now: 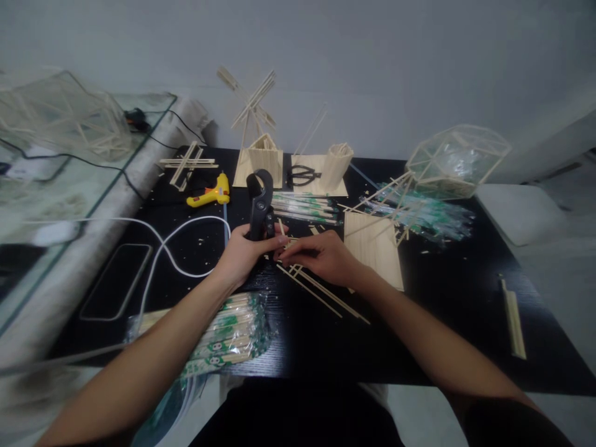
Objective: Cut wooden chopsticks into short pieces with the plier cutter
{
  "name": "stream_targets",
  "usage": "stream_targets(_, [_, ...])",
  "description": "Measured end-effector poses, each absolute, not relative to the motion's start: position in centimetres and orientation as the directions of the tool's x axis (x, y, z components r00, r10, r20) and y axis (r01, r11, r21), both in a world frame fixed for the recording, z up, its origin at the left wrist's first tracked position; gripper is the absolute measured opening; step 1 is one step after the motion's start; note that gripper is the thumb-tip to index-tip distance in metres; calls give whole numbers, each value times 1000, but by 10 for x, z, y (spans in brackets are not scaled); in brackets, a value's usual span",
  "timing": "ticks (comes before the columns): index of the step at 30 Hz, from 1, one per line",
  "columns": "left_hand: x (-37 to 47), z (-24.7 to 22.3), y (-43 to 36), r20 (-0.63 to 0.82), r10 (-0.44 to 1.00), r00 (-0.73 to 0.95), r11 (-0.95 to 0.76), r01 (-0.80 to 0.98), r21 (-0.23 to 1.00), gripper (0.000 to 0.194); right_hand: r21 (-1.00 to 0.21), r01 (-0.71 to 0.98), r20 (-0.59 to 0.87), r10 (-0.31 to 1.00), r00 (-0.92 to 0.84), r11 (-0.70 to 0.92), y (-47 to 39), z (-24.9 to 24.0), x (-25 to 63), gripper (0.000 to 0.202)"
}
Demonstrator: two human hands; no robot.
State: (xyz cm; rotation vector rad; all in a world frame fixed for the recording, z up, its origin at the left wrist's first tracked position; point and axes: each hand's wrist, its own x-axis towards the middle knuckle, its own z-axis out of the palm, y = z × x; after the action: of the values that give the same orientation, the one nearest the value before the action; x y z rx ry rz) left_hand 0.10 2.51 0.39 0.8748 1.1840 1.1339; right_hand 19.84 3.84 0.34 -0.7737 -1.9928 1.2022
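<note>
At the near left of the black desk [321,357], a clear and green packet of sticks [235,332] lies partly under the left forearm. A phone [116,282] lies farther left, with a looped white cable [165,245] beside it. Near the right edge sits a small bundle of sticks [514,326].

In the middle, loose thin sticks [321,292] run below the right hand [326,256], whose fingers are drawn together beside a short upright stick [281,227]; I cannot tell whether they grip it. The left hand [239,256] has its fingers wrapped round the handles of a black cutter [259,208], its curved head pointing to the far side and its thumb reaching toward the short stick. Right of the hands lies a flat wooden board [375,251].

Farther off, a yellow glue gun [209,194] lies at left and more stick packets [305,208] at centre. Along the far side, from left to right, are crossed sticks [189,164], a stick windmill [254,105], black scissors [302,177], a stick-walled cup [338,166] and a balloon-shaped stick frame [459,162]
</note>
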Motion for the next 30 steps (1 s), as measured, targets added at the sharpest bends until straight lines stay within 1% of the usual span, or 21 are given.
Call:
stream_targets(4, [2,7,25,-243,970,-15,236,-190,953,48,-913,131,239,768,-594,385,39,6,197,8])
stream_targets(8, [2,8,24,-248,969,0,242,-217,946,49,-923,120,228,772,-593,364,38,10,197,7])
stream_targets(11, [2,7,24,-248,969,-12,238,-234,943,48,-946,99,186,764,-617,310,37,12,198,12])
stream_targets(14, [2,7,24,-241,970,-32,226,-251,941,47,-988,41,91,779,-621,148,38,14,199,23])
stream_targets(16, [2,8,24,-228,973,-27,215,-250,944,47,-1000,-23,12,827,-563,-1,40,14,199,27])
stream_targets(18, [2,9,24,-210,977,-22,199,-236,951,46,-986,-72,-97,864,-494,-152,42,13,198,28])
stream_targets(21, [4,9,23,-191,981,-32,180,-209,961,45,-949,-46,-248,828,-503,-312,44,10,195,35])
stream_targets(23, [5,9,22,-183,982,-42,172,-191,966,46,-940,-18,-277,793,-542,-341,42,9,194,40])
stream_targets(25, [6,8,22,-173,983,-56,161,-178,971,47,-942,-25,-265,785,-560,-336,39,9,192,44])
stream_targets(30, [7,3,21,-141,988,-67,130,-153,980,48,-939,-18,-276,781,-560,-344,36,9,191,46])
